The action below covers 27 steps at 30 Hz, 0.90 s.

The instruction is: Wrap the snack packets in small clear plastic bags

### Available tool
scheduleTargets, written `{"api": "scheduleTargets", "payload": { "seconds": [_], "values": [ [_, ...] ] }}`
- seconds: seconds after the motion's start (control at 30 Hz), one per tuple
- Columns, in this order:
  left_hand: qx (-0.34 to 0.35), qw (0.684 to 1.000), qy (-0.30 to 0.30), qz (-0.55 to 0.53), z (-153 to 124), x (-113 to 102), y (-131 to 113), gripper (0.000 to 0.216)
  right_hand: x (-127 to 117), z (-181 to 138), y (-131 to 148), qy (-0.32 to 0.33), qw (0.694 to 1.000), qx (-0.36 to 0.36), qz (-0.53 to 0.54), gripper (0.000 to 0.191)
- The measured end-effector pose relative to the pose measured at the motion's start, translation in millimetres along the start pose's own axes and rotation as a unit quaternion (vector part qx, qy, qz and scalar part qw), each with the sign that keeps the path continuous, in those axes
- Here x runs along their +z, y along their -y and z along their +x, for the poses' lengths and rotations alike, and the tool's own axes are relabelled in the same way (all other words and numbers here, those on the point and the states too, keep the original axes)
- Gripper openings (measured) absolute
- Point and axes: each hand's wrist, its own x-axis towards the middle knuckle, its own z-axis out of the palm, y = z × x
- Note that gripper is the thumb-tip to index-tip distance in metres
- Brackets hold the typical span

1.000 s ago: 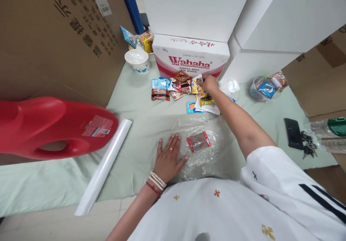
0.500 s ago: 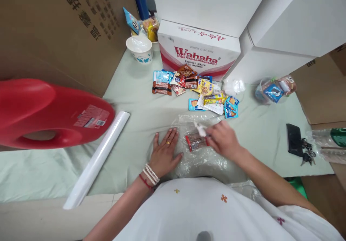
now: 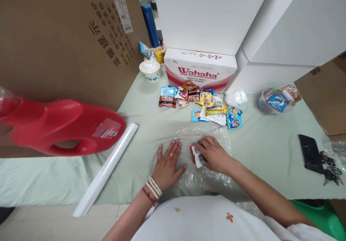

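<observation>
A clear, crinkled plastic film [image 3: 218,178] with a rounded outline lies on the table. My left hand [image 3: 168,163] rests flat on its left edge, fingers spread, holding nothing. On the middle of the film, my right hand [image 3: 213,156] curls down over a small white-and-dark packet [image 3: 199,159], its fingers partly hiding it. Beneath that packet the red edge of a red snack packet [image 3: 192,153] shows. Beyond the film lies a pile of small snack packets, among them a yellow one [image 3: 214,110], a brown one [image 3: 167,102] and blue ones [image 3: 234,122].
A white roll [image 3: 108,167] and a red jug [image 3: 89,125] lie to the left. Behind the snacks stands a Wahaha carton [image 3: 200,68], with a paper bowl [image 3: 150,70] beside it. At right are a filled clear tub [image 3: 274,98], a phone [image 3: 310,153] and keys [image 3: 332,172].
My right hand has come down with the white packet onto the red snack packets, which it now mostly covers. My left hand stays flat on the film's edge. The camera view has shifted.
</observation>
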Motion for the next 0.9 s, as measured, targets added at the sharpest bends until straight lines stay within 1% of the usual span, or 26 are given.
{"api": "scheduleTargets", "payload": {
  "seconds": [0.1, 0.2, 0.3, 0.37, 0.43, 0.5, 0.53, 0.6, 0.63, 0.7, 0.77, 0.8, 0.87, 0.9],
  "values": [
    [-0.008, 1.0, 0.015, -0.009, 0, -2, -2, 0.086, -3, -11, -4, -0.008, 0.999, 0.033, 0.028, 0.071],
    [-0.013, 1.0, 0.021, -0.013, 0, -2, -2, 0.088, -15, -26, -6, -0.029, 0.995, 0.073, 0.068, 0.072],
    [-0.008, 1.0, 0.018, -0.015, -1, 0, 0, 0.089, -23, -30, 3, -0.062, 0.988, 0.105, 0.095, 0.072],
    [-0.002, 1.0, 0.014, -0.02, -1, 2, 2, 0.09, -19, -22, 15, -0.075, 0.986, 0.121, 0.086, 0.071],
    [0.004, 1.0, 0.007, -0.028, -2, 1, 5, 0.09, -9, -8, 25, -0.068, 0.986, 0.138, 0.061, 0.069],
    [0.004, 0.999, -0.006, -0.036, -5, -4, 7, 0.089, 1, 0, 30, -0.055, 0.986, 0.151, 0.049, 0.072],
    [0.003, 0.999, -0.016, -0.038, -8, -9, 8, 0.088, 5, -1, 30, -0.053, 0.986, 0.151, 0.054, 0.077],
    [0.018, 0.998, -0.044, -0.044, -17, -21, 10, 0.085, 7, -18, 26, -0.071, 0.986, 0.125, 0.08, 0.088],
    [0.04, 0.996, -0.056, -0.051, -23, -26, 11, 0.082, 7, -32, 24, -0.087, 0.986, 0.1, 0.097, 0.09],
    [0.109, 0.99, -0.06, -0.074, -35, -34, 12, 0.078, 11, -67, 17, -0.115, 0.984, 0.036, 0.13, 0.087],
    [0.177, 0.98, -0.032, -0.087, -43, -34, 14, 0.075, 24, -100, 12, -0.125, 0.981, -0.007, 0.148, 0.074],
    [0.196, 0.977, -0.016, -0.085, -45, -32, 16, 0.074, 33, -112, 10, -0.131, 0.98, -0.009, 0.149, 0.066],
    [0.208, 0.975, -0.002, -0.076, -45, -22, 21, 0.068, 55, -127, 8, -0.159, 0.977, 0.017, 0.141, 0.047],
    [0.207, 0.975, -0.004, -0.076, -43, -16, 23, 0.06, 63, -131, 7, -0.179, 0.973, 0.032, 0.141, 0.038]
  ]
}}
